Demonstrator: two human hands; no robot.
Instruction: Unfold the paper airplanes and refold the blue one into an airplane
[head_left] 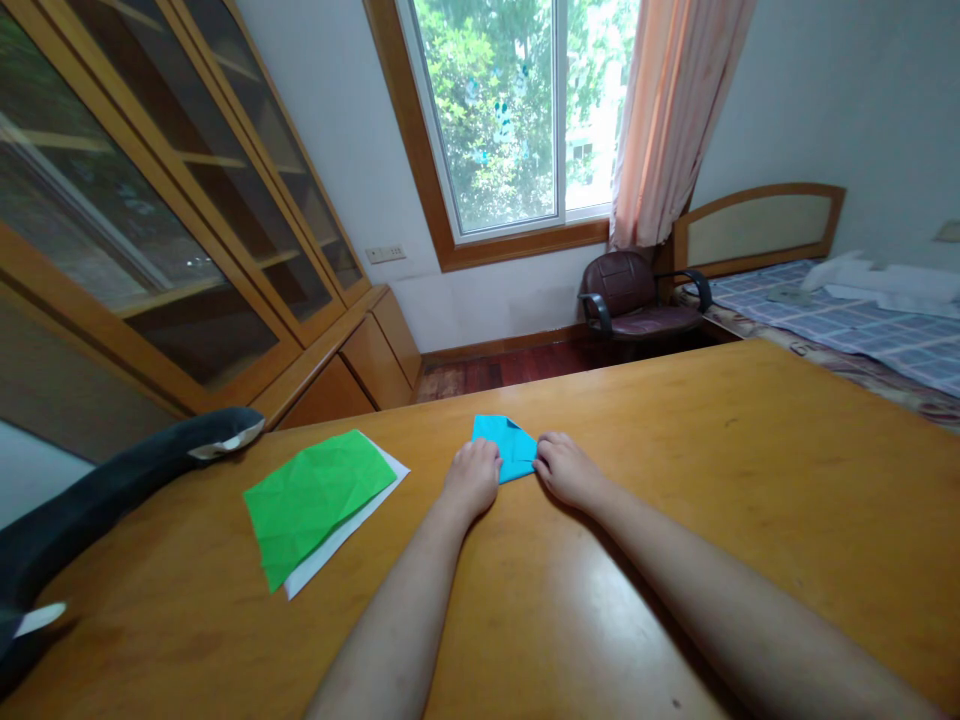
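Note:
A small folded piece of light blue paper [508,444] lies on the wooden table [675,480] in front of me. My left hand [472,477] rests on its left edge with fingers curled down onto the paper. Pressing on the paper's right corner is my right hand [568,470], fingers also curled. Both hands pinch or press the paper against the tabletop; the near part of the paper is hidden under my fingers.
A creased green sheet [311,500] lies on a white sheet [352,525] to the left. A dark plush toy [97,500] stretches along the left table edge. Beyond the table stand a glass-door cabinet [150,230], a dark red chair [637,295], a bed [847,320] and a window [525,110].

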